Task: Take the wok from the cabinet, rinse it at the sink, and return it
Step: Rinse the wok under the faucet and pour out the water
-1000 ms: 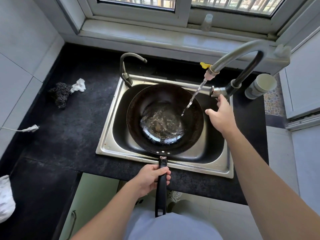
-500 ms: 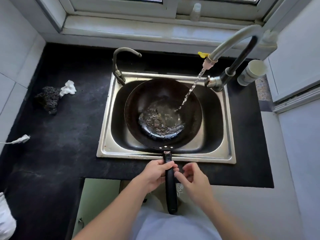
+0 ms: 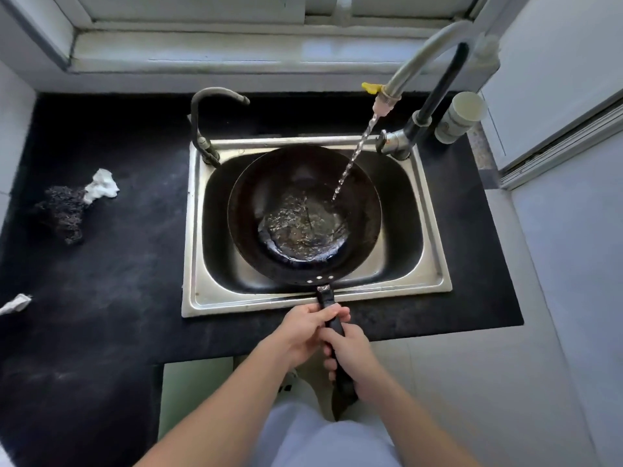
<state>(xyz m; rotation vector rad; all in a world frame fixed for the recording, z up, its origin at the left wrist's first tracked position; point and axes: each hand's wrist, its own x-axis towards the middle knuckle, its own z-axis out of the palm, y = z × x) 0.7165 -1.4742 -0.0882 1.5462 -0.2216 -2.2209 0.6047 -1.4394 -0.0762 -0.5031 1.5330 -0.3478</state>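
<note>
A black wok (image 3: pixel 269 197) sits in the steel sink (image 3: pixel 435 264), its long black handle pointing toward me over the front rim. Water pools in its bottom. A stream runs from the tall grey faucet (image 3: pixel 421 55) into the wok's right side. My left hand (image 3: pixel 303 332) grips the handle close to the sink edge. My right hand (image 3: pixel 350 355) grips the same handle just behind the left one.
A second small tap (image 3: pixel 202 119) stands at the sink's back left corner. A steel scourer with a white rag (image 3: pixel 77 203) lies on the black counter (image 3: pixel 118 298) to the left. A white cup (image 3: pixel 462 116) stands at the back right. A pale cabinet door (image 3: pixel 195 392) is below.
My right hand left the faucet lever, came down and closed on the wok handle behind my left hand. Water keeps running and the pool in the wok has grown.
</note>
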